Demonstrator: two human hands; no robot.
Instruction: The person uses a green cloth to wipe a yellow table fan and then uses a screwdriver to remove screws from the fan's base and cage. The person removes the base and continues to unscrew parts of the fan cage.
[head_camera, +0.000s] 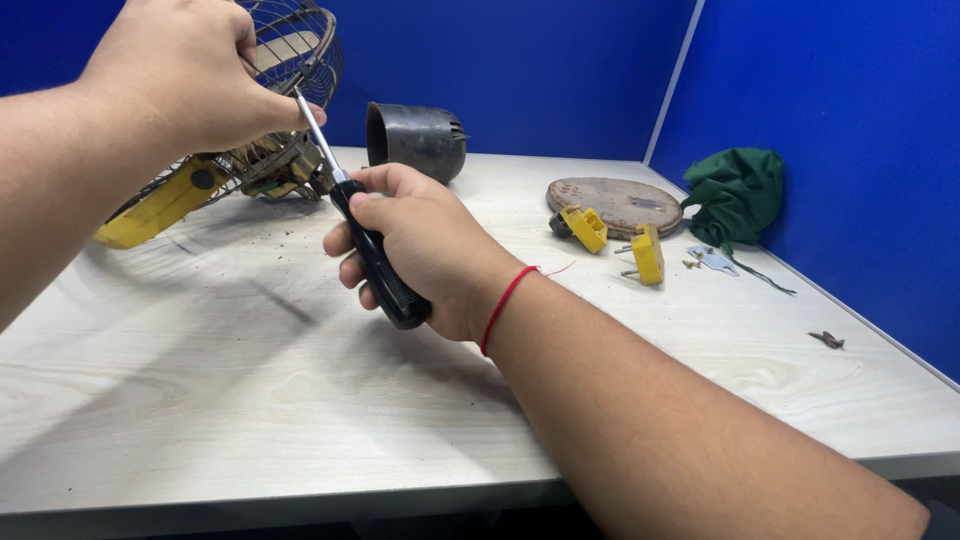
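Note:
My right hand (425, 245) grips a screwdriver (372, 255) by its black handle, with the metal shaft pointing up and away toward my left hand. A red thread circles that wrist. My left hand (190, 75) is closed on the top of a dusty wire fan cage (290, 60) with a yellow blade (155, 208) showing beneath it. The shaft's tip is hidden at the fingers of my left hand, near the fan's motor parts (275, 170).
On the pale wooden table (250, 390) stand a dark cylindrical housing (418, 140), a round rusty base plate (615, 203), two yellow plastic pieces (648, 253), small screws, a metal bracket (713, 260) and a green cloth (735, 190). Blue partition walls close the back and right.

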